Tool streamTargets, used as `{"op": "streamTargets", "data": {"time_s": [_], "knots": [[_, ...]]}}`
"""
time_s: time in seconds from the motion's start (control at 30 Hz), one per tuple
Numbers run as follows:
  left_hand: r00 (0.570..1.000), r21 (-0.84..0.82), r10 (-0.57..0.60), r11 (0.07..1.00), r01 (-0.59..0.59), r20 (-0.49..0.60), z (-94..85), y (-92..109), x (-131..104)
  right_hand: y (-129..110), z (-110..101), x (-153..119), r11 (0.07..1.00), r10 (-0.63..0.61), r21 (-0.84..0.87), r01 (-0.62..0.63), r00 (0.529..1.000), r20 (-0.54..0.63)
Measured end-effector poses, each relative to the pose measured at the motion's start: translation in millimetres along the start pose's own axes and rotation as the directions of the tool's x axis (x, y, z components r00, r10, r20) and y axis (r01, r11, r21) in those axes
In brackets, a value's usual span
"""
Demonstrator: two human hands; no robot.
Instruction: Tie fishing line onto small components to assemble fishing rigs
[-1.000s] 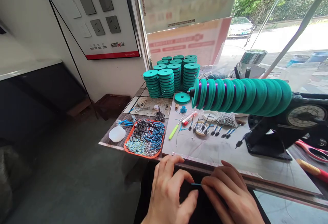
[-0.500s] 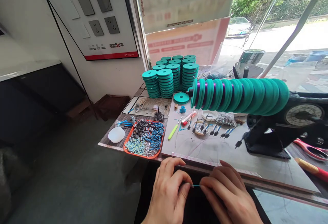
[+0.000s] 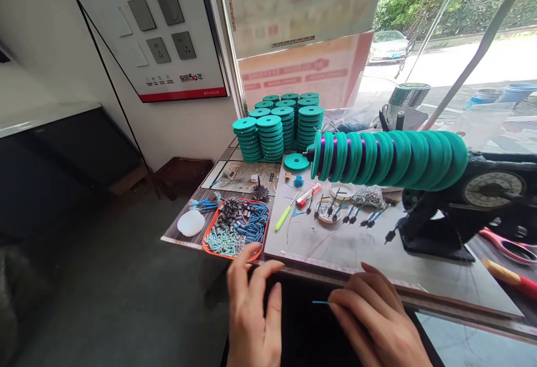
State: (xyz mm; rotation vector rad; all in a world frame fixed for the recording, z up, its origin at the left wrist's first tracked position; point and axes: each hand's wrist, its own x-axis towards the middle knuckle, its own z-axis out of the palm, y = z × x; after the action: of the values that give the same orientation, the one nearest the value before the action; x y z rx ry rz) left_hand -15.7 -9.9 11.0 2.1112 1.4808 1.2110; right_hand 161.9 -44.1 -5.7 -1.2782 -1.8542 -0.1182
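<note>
Blue wire (image 3: 321, 302), thin and short, sticks out leftward from the pinched fingertips (image 3: 335, 303) of my right hand (image 3: 373, 322); thumb and forefinger are closed on its right end, and the other fingers curl loosely behind. My left hand (image 3: 251, 311) is released: fingers spread and nearly straight, gripping nothing, well to the left of the wire's free tip and apart from it. Its longest fingertips (image 3: 251, 250) reach the near rim of the orange tray (image 3: 208, 239), which lies just ahead of that hand on the counter (image 3: 361, 249) and carries blue, pale and grey beads. I cannot tell whether those fingertips touch the rim or only overlap it in view. Both hands sit below the counter's front edge, over a dark lap area. Ahead of my right hand, on the pale mat, lie a green-handled tool (image 3: 284, 217), a small round dish (image 3: 327, 212) with dark pins, and scattered blue-tipped pins. Farther ahead and to the right of that hand, a row of teal discs (image 3: 390, 157) is threaded on a horizontal spindle of a black machine (image 3: 457, 216). Beyond the left hand, stacks of teal discs (image 3: 279, 129) stand at the counter's back. A white oval object (image 3: 191, 222) rests left of the tray.
</note>
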Motion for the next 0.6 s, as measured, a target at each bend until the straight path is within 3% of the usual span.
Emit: {"op": "streamTargets", "data": {"time_s": [0.07,0.13,0.17,0.2,0.23,0.3,0.33,0.4,0.43,0.5,0.6], "knots": [[0.974,0.017,-0.002,1.0,0.006,-0.228,-7.7,1.8,-3.2,-0.4,-1.5,1.4,1.0,0.0,0.0,0.0,1.0,0.006],[0.952,-0.059,0.0,0.998,-0.019,-0.307,-12.9,3.6,-4.0,-0.3,-4.0,3.2,1.0,0.002,0.008,-0.002,1.0,0.001],[0.972,-0.154,-0.024,0.988,-0.013,-0.236,-12.9,4.6,-3.2,-0.1,-5.2,4.3,1.0,0.0,0.014,0.0,1.0,-0.006],[0.993,-0.283,-0.073,0.958,0.043,-0.096,-10.7,5.8,-1.7,0.3,-6.1,5.4,1.0,0.0,0.023,0.0,1.0,-0.012],[0.987,-0.422,-0.136,0.892,0.159,0.085,-6.2,7.3,0.4,0.6,-6.2,6.6,0.999,0.001,0.035,0.0,1.0,-0.016],[0.879,-0.626,-0.251,0.624,0.467,0.406,7.8,11.7,5.3,0.4,-3.8,9.0,0.997,0.008,0.076,-0.006,1.0,-0.025],[0.816,-0.684,-0.303,0.445,0.578,0.492,16.0,14.6,7.5,-0.4,-1.1,10.2,0.994,0.033,0.107,-0.029,0.999,-0.041],[0.735,-0.749,-0.372,0.141,0.648,0.566,31.3,21.5,11.2,-3.2,5.8,12.4,0.976,0.123,0.191,-0.104,0.988,-0.089],[0.724,-0.773,-0.387,0.042,0.632,0.571,37.3,25.1,12.5,-5.1,9.5,13.4,0.96,0.181,0.238,-0.151,0.977,-0.114],[0.735,-0.814,-0.389,-0.072,0.577,0.556,45.2,31.1,14.6,-9.1,15.8,15.5,0.917,0.293,0.319,-0.238,0.946,-0.137],[0.748,-0.826,-0.356,-0.17,0.537,0.56,49.1,35.1,16.5,-14.0,21.9,18.6,0.861,0.392,0.397,-0.318,0.912,-0.12]]}}
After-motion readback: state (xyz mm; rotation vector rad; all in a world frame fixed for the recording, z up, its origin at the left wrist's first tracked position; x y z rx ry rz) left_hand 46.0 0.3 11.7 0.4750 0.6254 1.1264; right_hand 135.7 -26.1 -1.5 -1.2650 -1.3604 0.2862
